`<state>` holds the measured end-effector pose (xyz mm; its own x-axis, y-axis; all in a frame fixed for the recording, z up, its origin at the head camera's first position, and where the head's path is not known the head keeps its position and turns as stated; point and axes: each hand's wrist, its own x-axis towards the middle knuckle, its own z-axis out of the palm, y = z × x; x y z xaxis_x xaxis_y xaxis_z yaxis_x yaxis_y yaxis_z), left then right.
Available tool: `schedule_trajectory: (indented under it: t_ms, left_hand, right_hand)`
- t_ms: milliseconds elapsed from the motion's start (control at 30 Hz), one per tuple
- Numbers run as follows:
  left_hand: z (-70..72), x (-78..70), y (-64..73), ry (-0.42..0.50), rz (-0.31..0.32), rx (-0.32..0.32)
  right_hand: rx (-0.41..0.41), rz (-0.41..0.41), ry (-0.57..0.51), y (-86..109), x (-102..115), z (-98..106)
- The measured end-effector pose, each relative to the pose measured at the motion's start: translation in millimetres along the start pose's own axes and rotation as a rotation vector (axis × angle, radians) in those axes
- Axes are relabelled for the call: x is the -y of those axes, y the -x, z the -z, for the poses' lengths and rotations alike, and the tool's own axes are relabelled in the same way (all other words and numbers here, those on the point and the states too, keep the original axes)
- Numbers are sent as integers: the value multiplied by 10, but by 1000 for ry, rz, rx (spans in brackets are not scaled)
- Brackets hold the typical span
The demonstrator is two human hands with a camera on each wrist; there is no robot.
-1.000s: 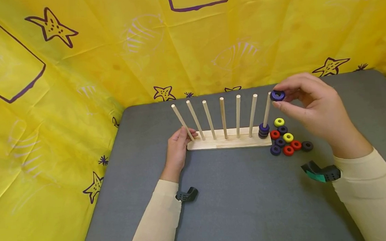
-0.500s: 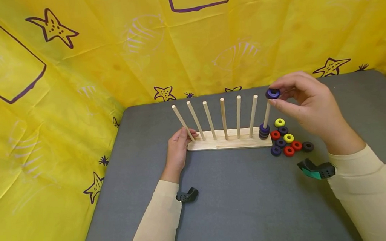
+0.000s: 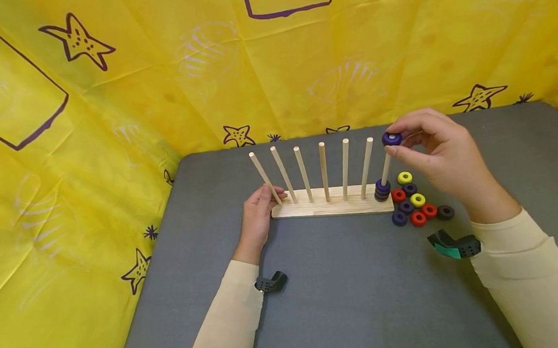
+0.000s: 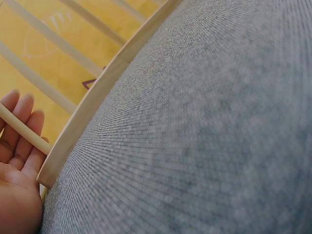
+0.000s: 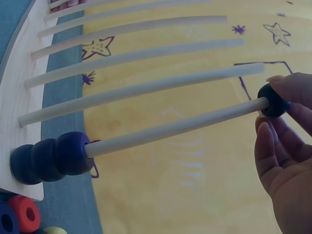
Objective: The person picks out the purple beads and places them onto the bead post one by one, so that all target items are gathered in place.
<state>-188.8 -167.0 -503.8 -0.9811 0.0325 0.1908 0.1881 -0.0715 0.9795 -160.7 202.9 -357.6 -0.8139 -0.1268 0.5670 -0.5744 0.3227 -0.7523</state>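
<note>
A wooden stand point(image 3: 333, 208) carries a row of upright pegs. At its left end my left hand point(image 3: 256, 219) holds it, thumb in front and fingers behind the leftmost peg point(image 4: 27, 131). My right hand point(image 3: 448, 166) pinches a dark purple ring point(image 3: 391, 139) between thumb and fingers. That ring sits around the top end of the rightmost peg point(image 5: 180, 127), whose tip shows in the hole. At the foot of this peg, three purple rings point(image 5: 73, 153) are stacked against the base. The other pegs bear no rings.
Right of the stand, several loose rings lie on the grey cloth point(image 3: 337, 289): yellow rings point(image 3: 418, 200), red rings point(image 3: 429, 211) and dark rings point(image 3: 445, 212). A patterned yellow curtain point(image 3: 276, 76) hangs behind and at the left. Each wrist wears a black mount point(image 3: 271, 282).
My right hand has moved left with the purple ring, from beside the rightmost peg's top to over its tip, and the ring now encircles it. The left hand stays at the stand.
</note>
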Motion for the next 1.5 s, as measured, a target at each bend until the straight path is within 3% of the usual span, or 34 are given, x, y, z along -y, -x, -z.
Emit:
schedule_trajectory:
  t_ms: [700, 1500]
  left_hand:
    - [-18, -39, -7, -14, 5, -3]
    - [-14, -4, -9, 11, 3, -7]
  right_hand:
    - [19, -50, 71, 48, -58, 20]
    - [35, -15, -2, 110, -65, 60]
